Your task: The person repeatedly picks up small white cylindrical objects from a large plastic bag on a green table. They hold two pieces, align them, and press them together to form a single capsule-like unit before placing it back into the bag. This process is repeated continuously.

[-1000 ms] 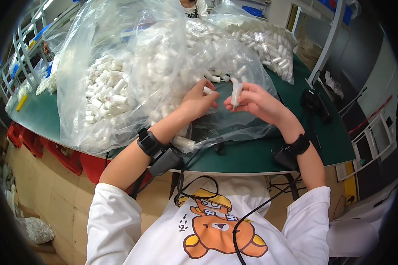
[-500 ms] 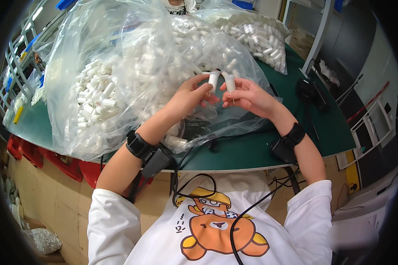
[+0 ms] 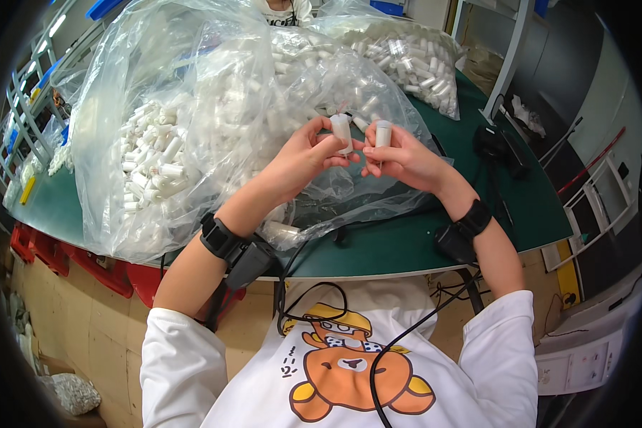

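My left hand [image 3: 310, 158] pinches a small white cylinder [image 3: 342, 133] with a translucent end, held nearly upright. Close beside it, my right hand [image 3: 405, 161] grips a second white cylinder [image 3: 383, 135] between thumb and fingers. Thin pin-like tips show under both cylinders. Both hands are over the near right part of a large clear plastic bag [image 3: 246, 93], which holds a heap of similar white cylinders [image 3: 153, 153]. A small dark-tipped piece shows just behind the left cylinder; I cannot make out what it is.
The bag lies on a green table [image 3: 535, 214]. Behind it is another bag of white cylinders [image 3: 424, 68], and a person [image 3: 285, 11] is at the far side. A black device [image 3: 503, 150] sits at the right. Red stools [image 3: 107, 271] are under the left edge. A black cable [image 3: 385, 349] crosses my shirt.
The left cylinder has turned and now tilts the other way, its translucent end up. The right cylinder stands straighter and has shifted slightly right, while both forearms have hardly moved.
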A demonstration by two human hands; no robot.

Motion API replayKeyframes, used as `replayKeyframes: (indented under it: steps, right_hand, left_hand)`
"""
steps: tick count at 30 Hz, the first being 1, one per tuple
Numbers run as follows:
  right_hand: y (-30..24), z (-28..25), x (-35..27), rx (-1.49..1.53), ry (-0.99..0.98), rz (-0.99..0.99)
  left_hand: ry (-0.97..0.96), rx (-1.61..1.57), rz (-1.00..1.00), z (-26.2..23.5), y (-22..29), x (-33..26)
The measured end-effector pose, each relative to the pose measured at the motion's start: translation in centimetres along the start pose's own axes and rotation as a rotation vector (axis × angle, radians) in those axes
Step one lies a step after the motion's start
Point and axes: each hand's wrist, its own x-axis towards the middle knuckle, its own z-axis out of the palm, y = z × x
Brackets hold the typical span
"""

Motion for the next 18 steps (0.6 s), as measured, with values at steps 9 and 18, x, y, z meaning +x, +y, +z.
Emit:
replayKeyframes:
  steps: [9,18]
  right_hand:
    - [-0.8,1.1,-0.1,0.043,0.058,0.056]
    - [-0.2,-0.1,0.0,0.159,-0.081,0.031]
  left_hand:
    - [-0.105,-0.306,-0.036,-0.5,-0.3,0.0]
    - [-0.103,-0.142,-0.082,-0.2,0.2,-0.2]
